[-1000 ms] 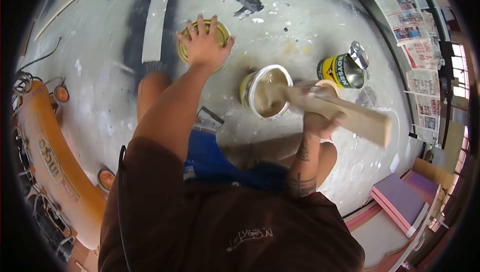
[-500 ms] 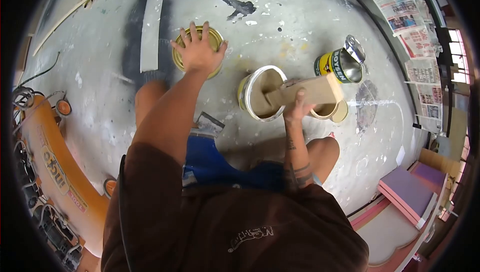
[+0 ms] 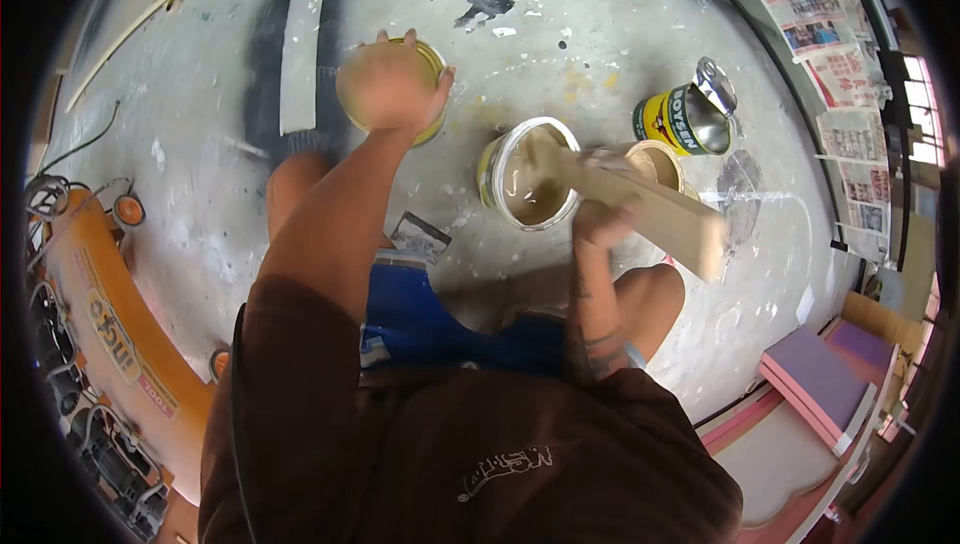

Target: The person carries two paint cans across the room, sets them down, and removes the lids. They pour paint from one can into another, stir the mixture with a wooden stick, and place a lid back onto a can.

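My left hand [image 3: 385, 89], blurred, lies with its fingers spread over a round gold metal lid [image 3: 436, 64]. Whether a can stands beneath that lid is hidden. In my right hand [image 3: 605, 224] is a thick wooden stick [image 3: 665, 216], gripped near its middle. Its narrower end dips into the beige paint [image 3: 545, 204] of a white-rimmed bucket [image 3: 487, 184], while the wide end sticks out to the right, smeared by motion. Partly behind the stick stands a smaller tub [image 3: 658, 152] with beige contents.
An opened Boysen can [image 3: 666, 124] with its lid bent up lies beyond the tub. A putty knife [image 3: 420, 237] rests near my shorts. The orange compressor [image 3: 125, 334] is on the left, purple-and-pink panels [image 3: 815, 384] on the right, newspaper-covered boards [image 3: 840, 124] at far right.
The stick has swung round, its wide end moving down and right, and the bucket's paint surface has shifted. My left hand has slid slightly left on the lid.
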A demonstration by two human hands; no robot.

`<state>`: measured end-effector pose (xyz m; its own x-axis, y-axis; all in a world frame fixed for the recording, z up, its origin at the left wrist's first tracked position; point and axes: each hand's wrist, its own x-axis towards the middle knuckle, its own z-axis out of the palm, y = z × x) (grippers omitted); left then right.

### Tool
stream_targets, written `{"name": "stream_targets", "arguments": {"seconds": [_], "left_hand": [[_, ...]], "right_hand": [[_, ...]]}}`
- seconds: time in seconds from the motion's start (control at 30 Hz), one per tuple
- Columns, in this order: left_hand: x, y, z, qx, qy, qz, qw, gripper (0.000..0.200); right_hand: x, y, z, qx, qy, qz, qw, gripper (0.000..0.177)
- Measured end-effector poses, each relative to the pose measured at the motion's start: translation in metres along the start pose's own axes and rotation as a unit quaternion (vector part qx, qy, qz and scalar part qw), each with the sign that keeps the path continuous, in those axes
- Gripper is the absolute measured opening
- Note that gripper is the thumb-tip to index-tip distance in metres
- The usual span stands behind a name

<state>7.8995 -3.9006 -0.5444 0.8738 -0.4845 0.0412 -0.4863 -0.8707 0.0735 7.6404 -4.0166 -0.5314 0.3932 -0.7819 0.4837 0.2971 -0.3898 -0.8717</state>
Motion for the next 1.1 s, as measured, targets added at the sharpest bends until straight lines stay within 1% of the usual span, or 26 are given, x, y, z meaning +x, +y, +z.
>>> {"name": "stream_targets", "arguments": {"seconds": [0.03,0.1,0.17,0.2,0.23,0.3,0.37,0.4,0.43,0.47,0.5,0.53,0.6,0.63,0.67,0.7,0.77,0.8,0.83,0.87,0.9,0.93,0.97,1.03,1.07,1.1], "left_hand": [[0.001,0.003,-0.002,-0.003,-0.008,-0.003,1.000,0.083],[0.003,0.005,-0.003,-0.012,0.003,0.003,1.000,0.083],[0.002,0.001,0.000,-0.013,-0.005,-0.002,1.000,0.083],[0.001,0.001,0.000,-0.012,0.000,-0.001,1.000,0.083],[-0.001,0.001,0.000,-0.012,0.007,0.003,1.000,0.083],[-0.001,0.000,-0.002,-0.011,0.001,0.001,1.000,0.083],[0.000,0.005,-0.003,-0.013,0.002,0.005,1.000,0.084],[0.001,0.005,-0.002,-0.012,0.004,0.005,1.000,0.083],[0.002,0.002,-0.001,-0.008,0.002,0.001,1.000,0.083],[0.002,0.000,0.001,-0.005,-0.004,-0.002,1.000,0.083],[0.002,0.000,0.004,-0.004,0.005,0.001,1.000,0.083],[0.000,0.000,0.006,-0.003,0.016,0.004,1.000,0.083],[0.000,0.000,0.002,-0.001,0.008,0.001,1.000,0.083],[0.001,0.002,-0.001,0.001,-0.001,-0.001,1.000,0.083],[0.002,0.005,-0.002,-0.001,0.005,0.002,1.000,0.083],[0.003,0.005,-0.004,0.001,0.007,0.002,1.000,0.084],[0.000,0.001,0.001,0.007,-0.006,-0.002,1.000,0.084],[-0.001,0.000,0.004,0.005,0.006,0.000,1.000,0.084],[-0.001,0.000,0.005,0.003,0.025,0.007,1.000,0.084],[0.001,0.000,0.004,0.002,0.029,0.009,1.000,0.084],[0.002,-0.001,0.006,0.001,0.023,0.009,1.000,0.084],[0.002,0.001,0.006,-0.001,0.018,0.008,1.000,0.085],[0.003,0.004,0.003,-0.002,0.023,0.011,1.000,0.085],[0.002,0.002,0.002,-0.003,0.014,0.005,1.000,0.084],[0.000,0.001,0.003,0.000,0.007,0.003,1.000,0.084],[-0.001,0.000,0.005,-0.002,0.015,0.002,1.000,0.084]], "right_hand": [[-0.009,0.014,0.005,-0.170,0.077,-0.031,0.982,0.060],[0.006,0.001,0.025,-0.227,0.136,-0.054,0.963,0.055],[0.019,-0.036,0.026,-0.029,0.106,0.085,0.990,0.057],[0.025,-0.041,0.012,0.093,-0.003,0.059,0.994,0.059],[0.031,-0.061,0.025,0.151,0.014,0.029,0.988,0.063],[0.013,-0.017,0.015,0.118,0.060,0.051,0.990,0.068],[0.009,0.008,0.039,-0.205,0.244,-0.015,0.948,0.071],[0.012,-0.003,0.029,-0.191,0.163,0.060,0.966,0.068],[0.019,-0.008,0.011,-0.187,0.160,0.059,0.967,0.068],[0.023,-0.014,-0.013,-0.043,0.029,0.083,0.995,0.068],[0.022,-0.017,-0.027,0.103,-0.103,0.107,0.983,0.069],[0.015,-0.012,-0.024,0.102,-0.105,0.115,0.982,0.069],[0.003,0.020,-0.002,-0.161,0.084,0.000,0.983,0.062],[0.006,0.014,0.017,-0.287,0.180,-0.060,0.939,0.059],[0.012,0.001,0.027,-0.219,0.144,0.040,0.964,0.056],[0.021,-0.015,0.030,-0.214,0.146,0.035,0.965,0.056],[0.023,-0.036,0.014,0.025,0.109,0.183,0.977,0.066],[0.020,-0.013,-0.012,0.121,0.023,0.087,0.989,0.070],[0.003,0.009,-0.021,0.119,0.022,0.091,0.988,0.070],[-0.010,0.033,-0.027,-0.259,0.019,-0.006,0.966,0.063],[-0.012,0.045,-0.028,-0.600,0.017,-0.101,0.793,0.056],[0.000,0.038,0.022,-0.265,0.248,-0.029,0.931,0.057],[0.014,0.015,0.024,-0.263,0.252,-0.034,0.930,0.057],[0.025,-0.022,0.019,-0.031,0.188,0.235,0.953,0.068],[0.026,-0.024,0.011,0.053,0.153,0.126,0.979,0.068],[0.017,-0.021,0.010,0.049,0.150,0.135,0.978,0.068]]}}
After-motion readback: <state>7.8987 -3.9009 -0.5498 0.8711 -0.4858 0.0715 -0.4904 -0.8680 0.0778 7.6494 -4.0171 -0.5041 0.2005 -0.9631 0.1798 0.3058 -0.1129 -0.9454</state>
